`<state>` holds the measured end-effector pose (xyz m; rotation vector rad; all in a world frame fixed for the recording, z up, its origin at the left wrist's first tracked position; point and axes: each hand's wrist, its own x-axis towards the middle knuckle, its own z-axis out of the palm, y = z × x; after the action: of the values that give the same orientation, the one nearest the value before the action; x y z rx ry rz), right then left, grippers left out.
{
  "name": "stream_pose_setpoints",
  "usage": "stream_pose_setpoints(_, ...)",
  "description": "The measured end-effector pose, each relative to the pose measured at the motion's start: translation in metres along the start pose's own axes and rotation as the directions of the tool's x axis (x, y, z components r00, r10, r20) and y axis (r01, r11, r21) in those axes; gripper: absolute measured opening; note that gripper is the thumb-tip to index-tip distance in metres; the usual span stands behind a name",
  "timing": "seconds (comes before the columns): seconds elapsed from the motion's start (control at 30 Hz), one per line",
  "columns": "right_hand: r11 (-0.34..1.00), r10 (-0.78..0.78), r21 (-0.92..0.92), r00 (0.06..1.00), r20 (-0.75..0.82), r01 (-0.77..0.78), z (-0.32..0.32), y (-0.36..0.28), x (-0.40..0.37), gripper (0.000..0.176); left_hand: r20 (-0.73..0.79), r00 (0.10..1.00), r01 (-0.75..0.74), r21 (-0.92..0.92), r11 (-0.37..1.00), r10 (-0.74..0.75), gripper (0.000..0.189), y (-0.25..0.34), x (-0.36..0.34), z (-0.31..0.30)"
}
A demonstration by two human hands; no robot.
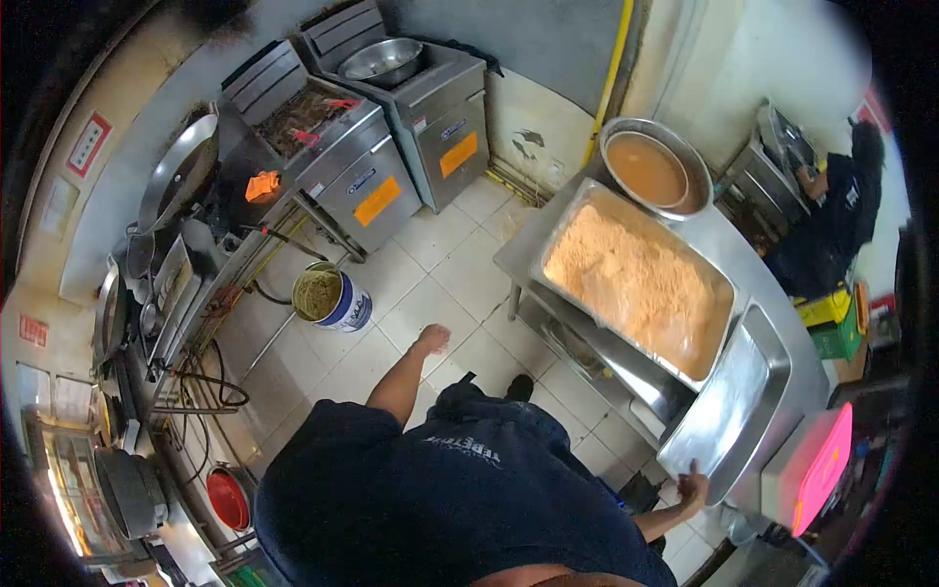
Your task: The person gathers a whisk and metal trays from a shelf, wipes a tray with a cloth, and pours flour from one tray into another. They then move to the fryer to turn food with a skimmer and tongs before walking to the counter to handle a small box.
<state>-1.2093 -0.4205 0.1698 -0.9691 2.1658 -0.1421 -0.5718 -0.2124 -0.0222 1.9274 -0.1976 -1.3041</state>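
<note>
Toward the back, a steel fryer [357, 186] beside a similar steel unit [442, 112] topped by a shiny metal bowl [381, 62]; further left, a large wok [162, 181] and a crumpled orange cloth [262, 186]; on pale floor tiles [396, 284], a blue-and-white bucket [355, 305]; near the corner, a yellow pipe [614, 73] running up the wall; lower left, a red container [228, 499]; lower right, a bright pink lid [824, 472]; upper right, a co-worker [831, 230] in dark clothing.

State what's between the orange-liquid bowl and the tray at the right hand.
Head view: the large pan of orange crumbs lies between bowl and tray.

Bright | glare on steel tray [726, 396] | upper-right wall [797, 59] washed out | fisheye bend, black corners
</note>
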Motion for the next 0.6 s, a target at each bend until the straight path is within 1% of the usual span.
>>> stream_pose_setpoints(0.03, 0.997, -0.07, -0.038, 0.996, -0.051, 0.068, -0.013, -0.047, -0.028, 0.051, 0.01, 0.996, 0.084, -0.031, 0.996, -0.084, 0.01, -0.006, 0.003, -0.01)
stream_pose_setpoints(0.07, 0.909, -0.415, -0.074, 0.905, -0.088, 0.41, -0.015, -0.075, -0.028, 0.056, 0.025, 0.986, 0.168, -0.062, 0.984, -0.167, 0.01, -0.013, 0.007, -0.018)
stream_pose_setpoints(0.1, 0.866, -0.481, -0.152, 0.877, 0.001, 0.476, -0.013, -0.127, -0.048, 0.056, -0.044, 0.974, 0.222, -0.017, 0.975, -0.222, 0.01, -0.016, 0.007, -0.019)
stream_pose_setpoints(0.13, 0.819, -0.559, -0.136, 0.829, 0.03, 0.557, 0.0, -0.159, -0.036, 0.054, -0.114, 0.956, 0.276, 0.027, 0.961, -0.271, 0.011, -0.019, 0.006, -0.022)
stream_pose_setpoints(0.17, 0.65, -0.738, -0.072, 0.652, 0.174, 0.756, 0.015, -0.198, -0.039, 0.048, -0.108, 0.962, 0.261, 0.099, 0.96, -0.25, 0.012, -0.051, 0.033, -0.03)
stream_pose_setpoints(0.2, 0.589, -0.757, -0.1, 0.591, 0.278, 0.802, 0.033, -0.241, -0.049, 0.037, -0.099, 0.969, 0.241, 0.172, 0.955, -0.226, 0.014, -0.084, 0.058, -0.041)
stream_pose_setpoints(0.23, 0.713, -0.694, 0.173, 0.647, 0.316, 0.68, 0.059, -0.273, -0.057, 0.022, -0.079, 0.992, 0.104, 0.112, 0.988, -0.095, 0.014, -0.083, 0.044, -0.054)
stream_pose_setpoints(0.27, 0.807, -0.59, 0.286, 0.682, 0.433, 0.517, 0.075, -0.314, -0.07, 0.013, -0.068, 0.997, -0.039, 0.048, 0.998, 0.042, 0.019, -0.074, 0.027, -0.063)
stream_pose_setpoints(0.3, 0.556, -0.813, 0.257, 0.454, 0.364, 0.79, 0.104, -0.327, -0.041, 0.013, -0.105, 0.992, 0.085, 0.088, 0.992, -0.076, 0.021, -0.061, 0.018, -0.067)
stream_pose_setpoints(0.33, 0.599, -0.788, 0.345, 0.458, 0.411, 0.722, 0.121, -0.364, -0.07, 0.015, -0.144, 0.971, 0.211, 0.122, 0.97, -0.193, 0.025, -0.052, 0.016, -0.071)
stream_pose_setpoints(0.37, 0.643, -0.732, 0.248, 0.487, 0.476, 0.725, 0.13, -0.403, -0.115, 0.015, -0.185, 0.938, 0.31, 0.064, 0.949, -0.294, 0.028, -0.059, 0.028, -0.081)
stream_pose_setpoints(0.4, 0.619, -0.711, 0.157, 0.464, 0.529, 0.769, 0.147, -0.433, -0.132, 0.014, -0.224, 0.893, 0.4, -0.001, 0.916, -0.39, 0.032, -0.069, 0.043, -0.091)
stream_pose_setpoints(0.43, 0.587, -0.679, 0.065, 0.447, 0.582, 0.807, 0.166, -0.461, -0.147, 0.016, -0.231, 0.864, 0.435, -0.11, 0.894, -0.448, 0.032, -0.077, 0.049, -0.103)
stream_pose_setpoints(0.47, 0.533, -0.678, -0.02, 0.44, 0.589, 0.846, 0.186, -0.487, -0.168, 0.023, -0.225, 0.862, 0.425, -0.169, 0.889, -0.454, 0.031, -0.082, 0.054, -0.115)
stream_pose_setpoints(0.5, 0.529, -0.675, -0.022, 0.436, 0.595, 0.849, 0.208, -0.509, -0.173, 0.023, -0.229, 0.86, 0.407, -0.23, 0.884, -0.456, 0.031, -0.087, 0.059, -0.128)
stream_pose_setpoints(0.53, 0.454, -0.737, 0.076, 0.326, 0.592, 0.888, 0.232, -0.529, -0.173, 0.023, -0.24, 0.861, 0.396, -0.24, 0.886, -0.449, 0.031, -0.093, 0.067, -0.142)
stream_pose_setpoints(0.57, 0.378, -0.789, 0.173, 0.219, 0.574, 0.91, 0.256, -0.547, -0.174, 0.023, -0.253, 0.868, 0.389, -0.191, 0.901, -0.428, 0.031, -0.099, 0.078, -0.157)
stream_pose_setpoints(0.6, 0.378, -0.8, 0.28, 0.159, 0.578, 0.882, 0.278, -0.565, -0.172, 0.022, -0.263, 0.895, 0.369, -0.02, 0.929, -0.361, 0.031, -0.104, 0.087, -0.174)
